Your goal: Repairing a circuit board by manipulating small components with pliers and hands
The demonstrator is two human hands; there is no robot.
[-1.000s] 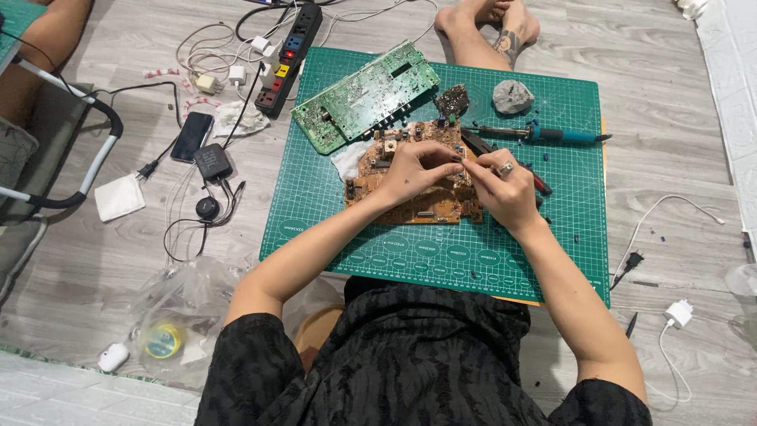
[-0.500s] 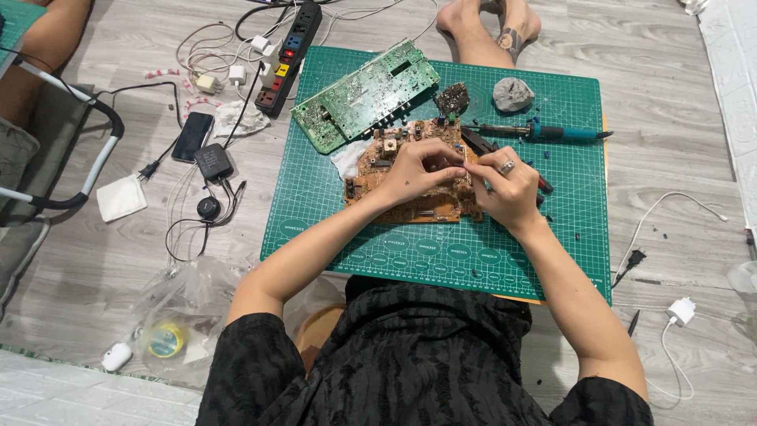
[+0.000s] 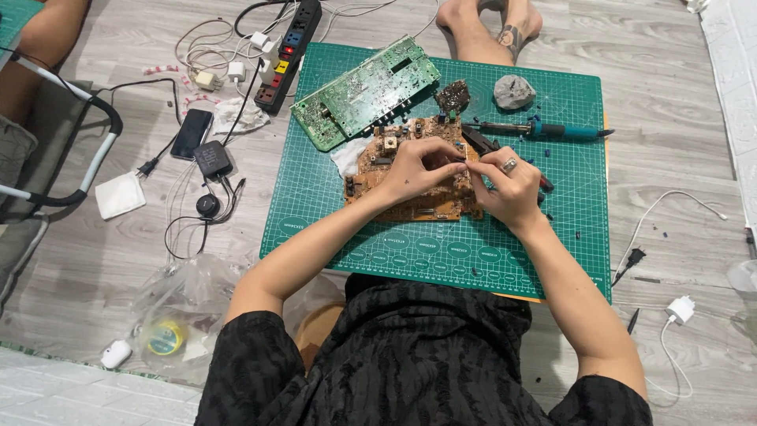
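Sitting on the floor over a green cutting mat [image 3: 441, 244], both hands meeting above the brown circuit board [image 3: 410, 185] lying mid-mat. Left hand [image 3: 416, 167] and right hand [image 3: 509, 189] curling closed, fingertips pinching something too small to identify. Resting within reach beyond: teal-handled soldering iron [image 3: 544, 130], green circuit board [image 3: 367, 91], grey stone-like lump [image 3: 514, 91].
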